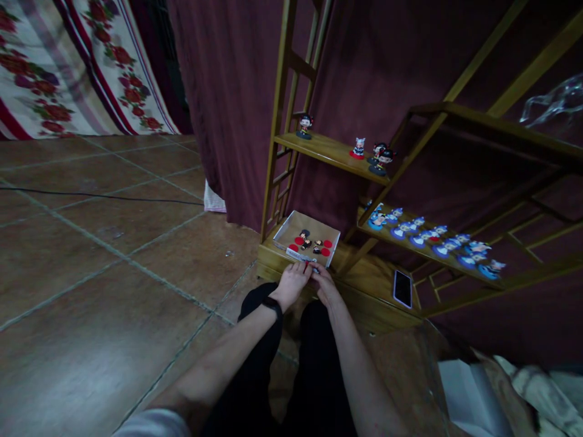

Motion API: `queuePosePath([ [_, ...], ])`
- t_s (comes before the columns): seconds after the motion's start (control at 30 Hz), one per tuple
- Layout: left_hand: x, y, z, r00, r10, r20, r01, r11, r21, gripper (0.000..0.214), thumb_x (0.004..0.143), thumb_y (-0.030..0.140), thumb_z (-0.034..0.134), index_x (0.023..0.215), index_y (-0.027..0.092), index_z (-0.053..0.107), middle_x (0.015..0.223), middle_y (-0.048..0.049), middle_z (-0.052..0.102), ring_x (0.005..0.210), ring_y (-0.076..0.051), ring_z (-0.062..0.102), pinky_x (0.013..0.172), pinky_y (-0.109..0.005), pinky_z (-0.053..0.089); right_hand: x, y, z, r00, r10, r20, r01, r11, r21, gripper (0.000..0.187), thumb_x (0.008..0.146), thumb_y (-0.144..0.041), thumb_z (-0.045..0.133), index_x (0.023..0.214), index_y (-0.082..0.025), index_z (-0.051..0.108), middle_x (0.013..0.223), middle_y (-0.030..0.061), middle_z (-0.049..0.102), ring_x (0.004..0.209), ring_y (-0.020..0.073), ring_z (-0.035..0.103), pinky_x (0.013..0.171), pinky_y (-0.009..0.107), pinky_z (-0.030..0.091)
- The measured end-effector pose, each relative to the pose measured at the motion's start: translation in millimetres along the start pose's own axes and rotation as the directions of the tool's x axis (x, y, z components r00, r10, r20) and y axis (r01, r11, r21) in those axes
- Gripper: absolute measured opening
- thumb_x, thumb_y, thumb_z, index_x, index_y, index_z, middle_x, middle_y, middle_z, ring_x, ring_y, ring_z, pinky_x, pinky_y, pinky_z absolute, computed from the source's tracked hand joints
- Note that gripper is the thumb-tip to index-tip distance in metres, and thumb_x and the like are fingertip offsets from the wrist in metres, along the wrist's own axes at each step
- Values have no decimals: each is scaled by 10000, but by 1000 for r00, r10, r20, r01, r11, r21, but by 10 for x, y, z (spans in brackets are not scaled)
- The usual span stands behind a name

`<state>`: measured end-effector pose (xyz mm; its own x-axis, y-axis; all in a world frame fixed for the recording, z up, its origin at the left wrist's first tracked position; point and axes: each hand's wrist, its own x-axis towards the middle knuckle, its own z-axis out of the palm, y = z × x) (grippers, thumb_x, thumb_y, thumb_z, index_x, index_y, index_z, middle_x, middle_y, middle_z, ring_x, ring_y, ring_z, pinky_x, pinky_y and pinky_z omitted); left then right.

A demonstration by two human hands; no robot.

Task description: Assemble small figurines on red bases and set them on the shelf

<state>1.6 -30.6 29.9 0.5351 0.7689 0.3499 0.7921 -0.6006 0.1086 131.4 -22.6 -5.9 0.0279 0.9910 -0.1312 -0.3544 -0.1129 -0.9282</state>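
Note:
My left hand (295, 284), with a dark band at the wrist, and my right hand (323, 282) meet at the near edge of a shallow white box (334, 243). Both have their fingers closed around a small figurine (313, 267); only bits of red and pale colour show between the fingertips. Inside the box lie several dark-haired figurines (306, 244) and several round red bases (327, 244). The box rests on the low wooden ledge of a display shelf (359, 273).
On the upper shelf board (334, 153) stand a black-haired figurine (305, 125), a white-haired figurine (359, 147) on a red base, and a dark pair (381, 159). Several blue and white figurines (441, 241) line the right board. A phone (402, 289) lies on the ledge.

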Motion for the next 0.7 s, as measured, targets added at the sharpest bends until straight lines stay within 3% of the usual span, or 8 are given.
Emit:
queuePosePath([
  [0.27,-20,24,2,1000,5,-13,-5,1000,-4,264,833,124,352,1064,127,482,954,-120,533,882,-208,504,744,-333,367,-82,-111,37,996,58,73,-64,993,94,283,581,-157,610,854,-234,617,854,-31,649,745,136,565,677,250,428],
  [0.47,-44,2,5,994,-100,35,105,968,-229,305,809,128,407,1101,165,487,1015,-124,532,968,-219,490,822,-336,360,-109,-156,52,995,87,53,-91,993,78,255,610,-192,592,861,-227,624,846,-16,663,764,159,589,715,286,444],
  [0.6,-9,-124,131,964,-261,53,249,812,-528,375,760,121,481,1117,231,505,1059,-63,554,966,-186,513,824,-288,380,-107,-163,51,993,110,49,-114,988,104,275,651,-275,598,920,-223,613,922,16,663,835,181,603,748,320,463],
  [0.7,62,-235,282,944,-310,111,270,537,-799,342,711,129,532,1047,188,563,904,-42,615,817,-169,565,746,-274,417,-74,-144,41,994,113,15,-114,984,135,268,665,-320,601,912,-218,609,945,35,659,828,185,614,733,330,478],
])
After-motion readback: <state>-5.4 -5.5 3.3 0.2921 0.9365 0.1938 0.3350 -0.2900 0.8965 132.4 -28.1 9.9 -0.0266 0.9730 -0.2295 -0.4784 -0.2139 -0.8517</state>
